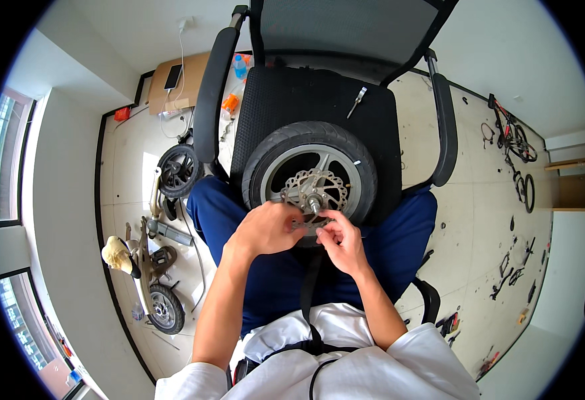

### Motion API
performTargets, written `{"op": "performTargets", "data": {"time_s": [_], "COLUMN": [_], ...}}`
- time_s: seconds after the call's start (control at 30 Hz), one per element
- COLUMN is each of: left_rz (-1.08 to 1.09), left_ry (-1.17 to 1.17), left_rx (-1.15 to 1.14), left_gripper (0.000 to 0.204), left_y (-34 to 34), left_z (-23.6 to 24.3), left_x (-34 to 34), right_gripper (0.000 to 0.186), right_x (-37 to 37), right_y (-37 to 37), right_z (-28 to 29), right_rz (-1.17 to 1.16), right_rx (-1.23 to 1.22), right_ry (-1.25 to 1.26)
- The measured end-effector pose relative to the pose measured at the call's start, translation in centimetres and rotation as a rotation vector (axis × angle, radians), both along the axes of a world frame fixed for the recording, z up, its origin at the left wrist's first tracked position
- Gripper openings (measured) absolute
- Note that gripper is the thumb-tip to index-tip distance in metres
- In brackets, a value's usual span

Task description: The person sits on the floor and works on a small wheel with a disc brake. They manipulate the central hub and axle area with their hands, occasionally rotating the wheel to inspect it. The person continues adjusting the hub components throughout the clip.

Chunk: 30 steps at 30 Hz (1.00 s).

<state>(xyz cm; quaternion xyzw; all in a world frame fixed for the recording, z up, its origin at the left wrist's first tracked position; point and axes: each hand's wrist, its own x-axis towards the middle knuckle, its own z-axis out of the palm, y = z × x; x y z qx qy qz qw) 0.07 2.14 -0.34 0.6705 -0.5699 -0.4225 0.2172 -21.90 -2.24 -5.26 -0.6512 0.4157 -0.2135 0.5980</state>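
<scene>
A small wheel with a black tyre [270,148] lies flat on the black chair seat [319,93] between my knees. Its silver spoked rim carries a perforated brake disc [332,185], and a threaded axle [314,203] stands up from the middle. My left hand [271,228] is curled over the near left side of the disc; its fingertips are slightly blurred, and what they hold is hidden. Close to the axle, my right hand [343,245] has its index finger stretched toward it, the thumb apart and the other fingers bent. Nothing shows between thumb and index finger.
A small silver-ended tool [357,102] lies on the seat's far right, between the armrests [444,130]. On the floor at left are a partly dismantled scooter [147,267] and another wheel [180,171]. A bicycle [511,133] and scattered parts [516,270] lie at right.
</scene>
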Motion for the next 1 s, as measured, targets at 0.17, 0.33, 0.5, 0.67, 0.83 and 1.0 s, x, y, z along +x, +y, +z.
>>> {"op": "performTargets", "data": {"time_s": [0.17,0.33,0.5,0.67,0.83,1.0], "left_rz": [0.043,-0.029,0.136,-0.074,-0.03,0.12], "left_ry": [0.055,-0.155,0.013,-0.151,-0.084,-0.011], "left_rx": [-0.201,0.009,-0.245,0.124,-0.12,-0.231], "left_gripper": [0.03,0.025,0.025,0.025,0.021,0.025], "left_y": [-0.8,-0.5,-0.7,-0.9,-0.1,-0.8], "left_z": [0.2,0.0,0.7,1.0,-0.6,0.5], "left_x": [-0.9,-0.3,-1.2,-0.1,-0.7,-1.0], "right_gripper": [0.048,0.05,0.048,0.044,0.039,0.044], "right_x": [0.1,-0.3,-0.6,-0.9,-1.8,-2.9], "right_y": [0.0,0.0,0.2,-0.5,-3.2,-8.2], "right_z": [0.5,0.2,-0.4,-0.1,-0.5,-0.9], "right_rz": [-0.034,-0.009,-0.019,-0.052,-0.192,-0.343], "right_rx": [0.008,0.011,0.04,0.013,-0.165,-0.585], "right_ry": [-0.038,0.0,0.003,0.009,0.011,0.25]}}
